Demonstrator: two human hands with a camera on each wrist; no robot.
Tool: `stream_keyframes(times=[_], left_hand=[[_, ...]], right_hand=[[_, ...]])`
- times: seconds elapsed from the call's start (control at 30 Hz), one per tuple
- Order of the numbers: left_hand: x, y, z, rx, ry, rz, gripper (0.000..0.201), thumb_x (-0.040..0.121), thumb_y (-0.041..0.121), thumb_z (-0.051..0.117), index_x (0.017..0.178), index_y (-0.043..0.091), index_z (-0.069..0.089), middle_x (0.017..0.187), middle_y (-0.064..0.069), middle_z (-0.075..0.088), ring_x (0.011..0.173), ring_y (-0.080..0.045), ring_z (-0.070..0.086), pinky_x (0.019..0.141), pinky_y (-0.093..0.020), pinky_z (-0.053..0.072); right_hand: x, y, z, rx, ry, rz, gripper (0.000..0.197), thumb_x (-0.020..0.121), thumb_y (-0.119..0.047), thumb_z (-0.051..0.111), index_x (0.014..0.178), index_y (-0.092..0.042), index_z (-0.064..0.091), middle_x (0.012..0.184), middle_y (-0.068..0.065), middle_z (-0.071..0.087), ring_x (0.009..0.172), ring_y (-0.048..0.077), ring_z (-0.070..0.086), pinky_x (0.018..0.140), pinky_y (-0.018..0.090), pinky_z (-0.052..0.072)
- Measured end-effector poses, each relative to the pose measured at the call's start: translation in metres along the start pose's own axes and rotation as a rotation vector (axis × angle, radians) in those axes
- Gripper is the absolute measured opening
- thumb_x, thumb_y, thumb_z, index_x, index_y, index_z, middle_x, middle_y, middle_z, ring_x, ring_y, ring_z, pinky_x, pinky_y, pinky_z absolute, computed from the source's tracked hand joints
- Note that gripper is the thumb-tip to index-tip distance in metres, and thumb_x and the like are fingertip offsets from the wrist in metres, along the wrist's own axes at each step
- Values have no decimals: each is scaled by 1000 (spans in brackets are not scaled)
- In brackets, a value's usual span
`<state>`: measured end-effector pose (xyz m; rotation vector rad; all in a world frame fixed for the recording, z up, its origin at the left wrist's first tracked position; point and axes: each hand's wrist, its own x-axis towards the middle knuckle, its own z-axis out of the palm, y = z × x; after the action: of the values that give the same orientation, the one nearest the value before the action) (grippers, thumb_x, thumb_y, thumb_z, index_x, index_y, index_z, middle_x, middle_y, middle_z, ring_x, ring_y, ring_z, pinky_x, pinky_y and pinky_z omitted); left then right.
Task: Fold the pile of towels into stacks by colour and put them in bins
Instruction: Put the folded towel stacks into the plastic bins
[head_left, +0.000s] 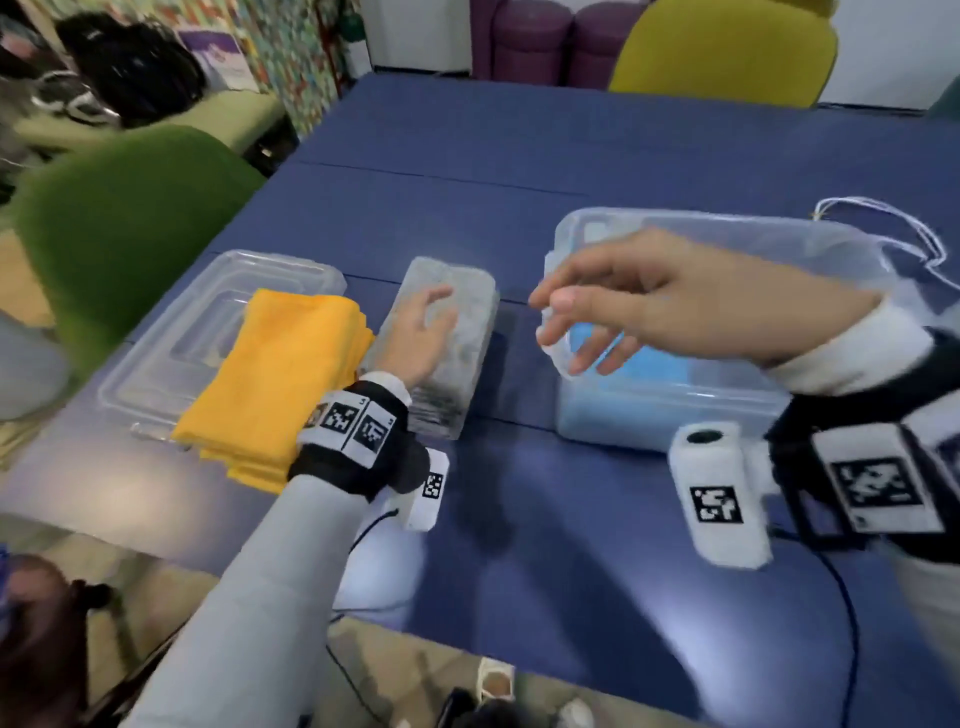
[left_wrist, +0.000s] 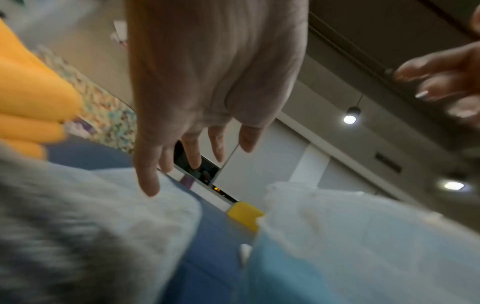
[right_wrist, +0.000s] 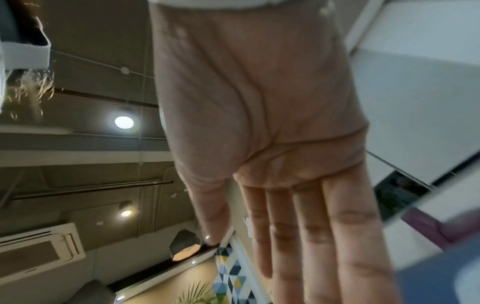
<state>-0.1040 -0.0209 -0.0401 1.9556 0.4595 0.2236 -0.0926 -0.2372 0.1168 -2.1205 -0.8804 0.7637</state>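
Observation:
A folded stack of grey towels lies on the blue table, and my left hand rests flat on top of it with fingers spread. The wrist view shows that left hand open over the grey towels. Folded yellow towels lie left of it, partly on a clear lid. A clear bin at the right holds blue towels. My right hand hovers open above the bin's near-left corner; its straight fingers hold nothing.
A green chair stands at the table's left edge and a yellow chair at the far side. A white string lies behind the bin. The far half of the table is bare blue surface.

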Motion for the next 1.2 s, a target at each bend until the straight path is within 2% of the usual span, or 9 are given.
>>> stream_keyframes(times=[0.2,0.33,0.4,0.5,0.6,0.83,0.97,1.07,1.2], left_hand=[[5,-56,-30,98,171,83,31,91,1,47,121,5,54,118,-4,51,95,1,47,92,-17,39],[14,-74,-20,212,97,128,31,91,4,51,122,5,52,125,-13,50,119,-22,48,99,-25,36],[19,-82,-16,291,81,129,37,89,4,55,126,2,49,129,-16,48,124,-27,44,101,-25,33],[27,-89,-15,439,1,70,56,86,6,60,136,2,37,144,-19,35,136,-30,29,111,-32,22],[35,-92,-20,456,-116,-25,76,82,9,66,145,8,24,149,-14,31,139,-27,27,114,-39,25],[33,-78,-25,207,-268,-221,80,74,3,73,137,8,26,124,-8,51,112,-25,52,91,-34,44],[13,-88,-13,71,-215,-440,69,82,39,68,134,6,37,130,-8,53,115,-27,54,91,-32,45],[-5,-101,-2,181,-297,-597,120,53,89,50,143,12,32,146,-10,37,129,-31,42,107,-39,36],[-26,-102,10,-15,-204,-615,96,69,72,59,138,8,41,139,-12,47,121,-29,51,103,-37,41]], right_hand=[[47,58,124,-58,-7,225,32,99,-19,39,128,-9,49,131,9,54,120,25,50,101,32,37],[110,84,134,331,162,442,42,96,-28,48,130,-5,41,98,2,56,95,20,54,82,31,45],[139,92,135,504,167,547,53,93,-38,50,135,-8,34,108,1,52,102,21,49,87,34,47],[178,113,142,684,236,680,89,69,-56,64,138,-6,35,134,8,50,119,28,51,100,43,44],[219,163,158,825,304,716,122,30,-60,71,136,-9,40,130,11,56,116,31,57,100,46,45],[179,122,151,937,299,703,81,47,-38,75,119,-6,57,109,11,67,98,26,66,94,42,52],[144,139,159,914,258,735,86,40,-36,72,120,-5,57,113,11,66,105,27,63,99,42,47],[121,149,163,870,197,748,75,52,-28,72,121,-3,55,112,14,67,103,28,64,96,42,49],[113,153,169,822,188,685,103,40,-32,77,133,-8,43,117,11,64,99,25,66,88,42,55]])
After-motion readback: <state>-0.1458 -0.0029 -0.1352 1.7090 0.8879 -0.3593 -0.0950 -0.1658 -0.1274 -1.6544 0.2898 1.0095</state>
